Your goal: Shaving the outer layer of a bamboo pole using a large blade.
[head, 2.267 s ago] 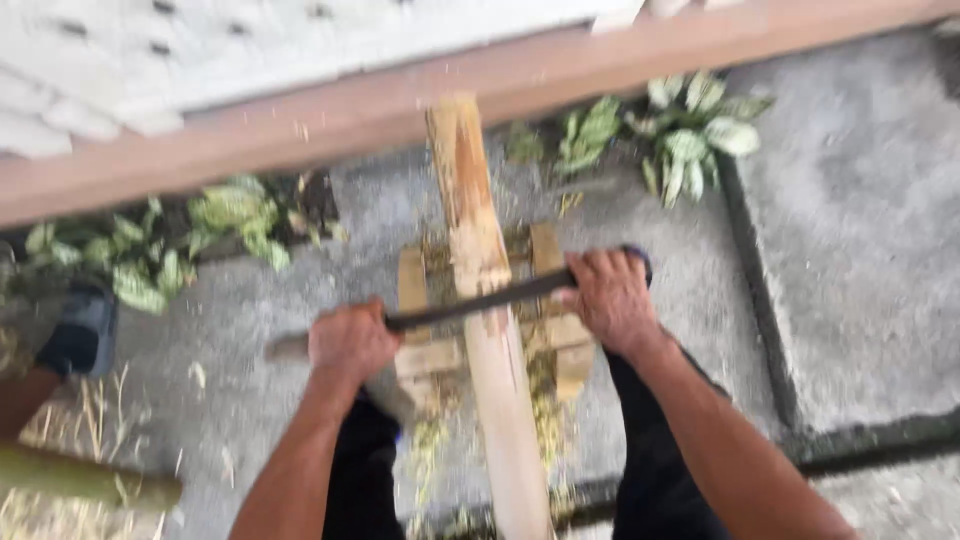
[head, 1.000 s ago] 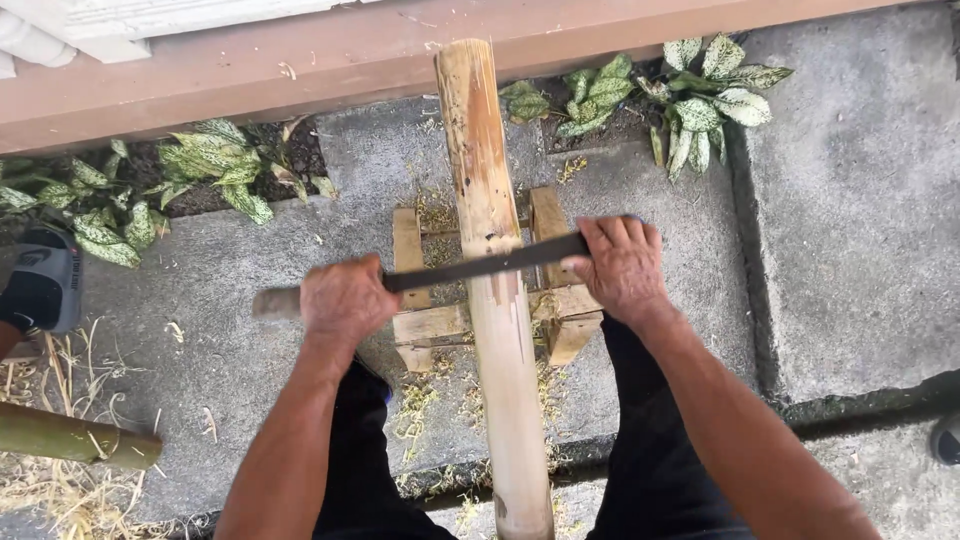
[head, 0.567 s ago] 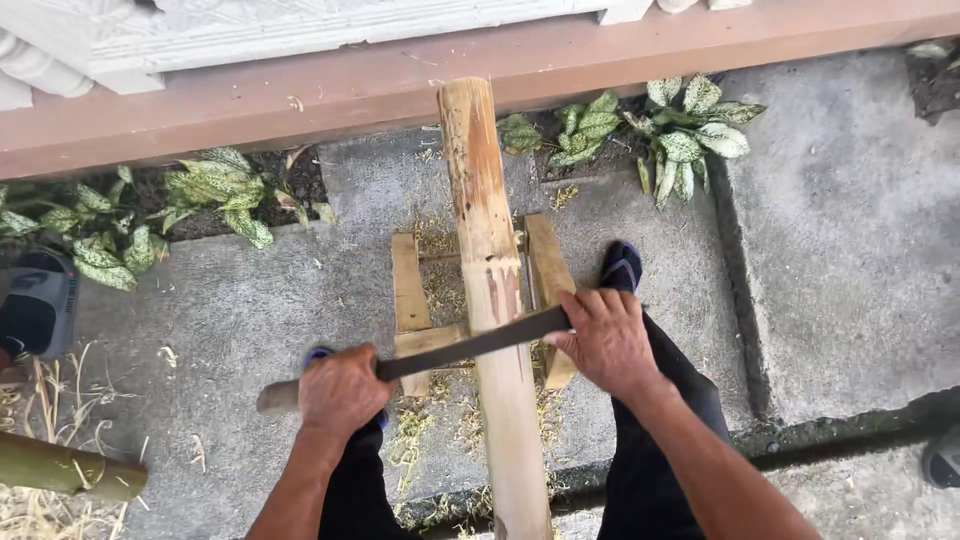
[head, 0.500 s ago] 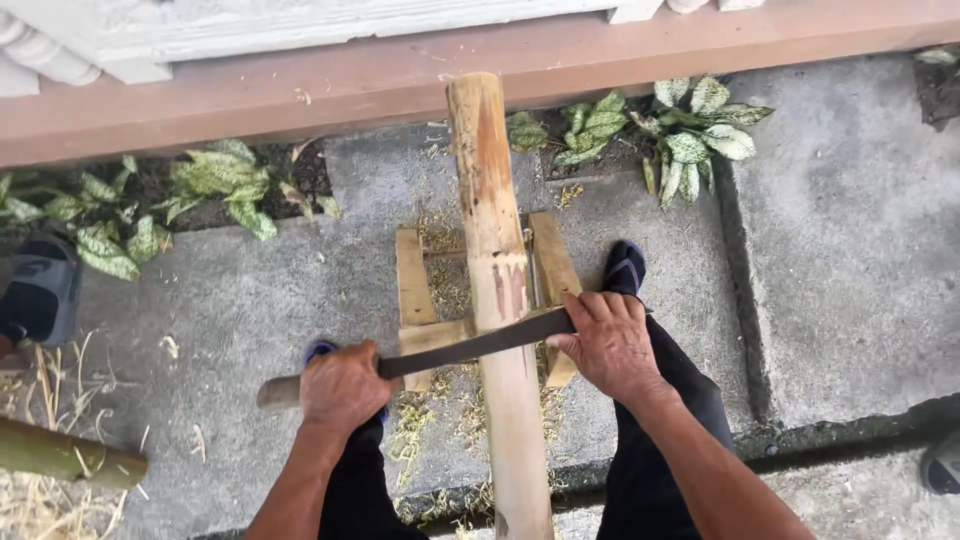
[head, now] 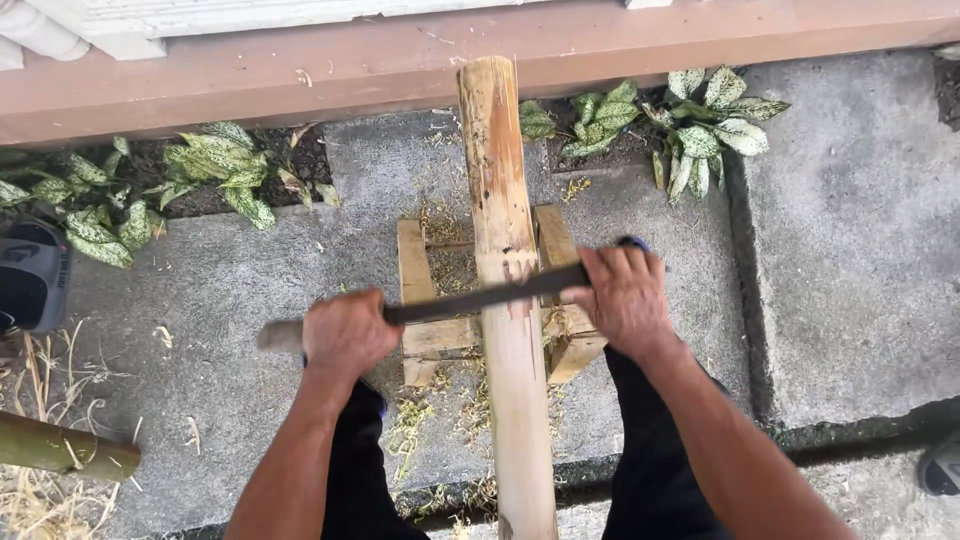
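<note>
1. Rough grey concrete paving (head: 850, 250) covers the ground outdoors, cut by dark joints and littered with pale shavings; at the far edge runs a reddish-brown ledge (head: 300, 75), with speckled green leafy plants (head: 690, 125) growing along its foot.
2. A long, round bamboo pole (head: 505, 300), pale tan with streaks where its skin is scraped, lies from the near edge up to the ledge, resting on a small wooden stand (head: 430, 335) of squared slats.
3. A dark, narrow, flat blade (head: 470, 300) lies across the pole, touching it.
4. The left hand (head: 345, 335) is clenched on the blade's handle end left of the pole; the right hand (head: 620, 300) is clenched on its other end, just right of the pole.
5. Compared with half a second ago, the blade sits slightly farther up the pole, both hands with it.
6. A green bamboo piece (head: 65, 450) lies at the near left among dry straw; a dark sandal (head: 35, 275) sits at the left edge.
</note>
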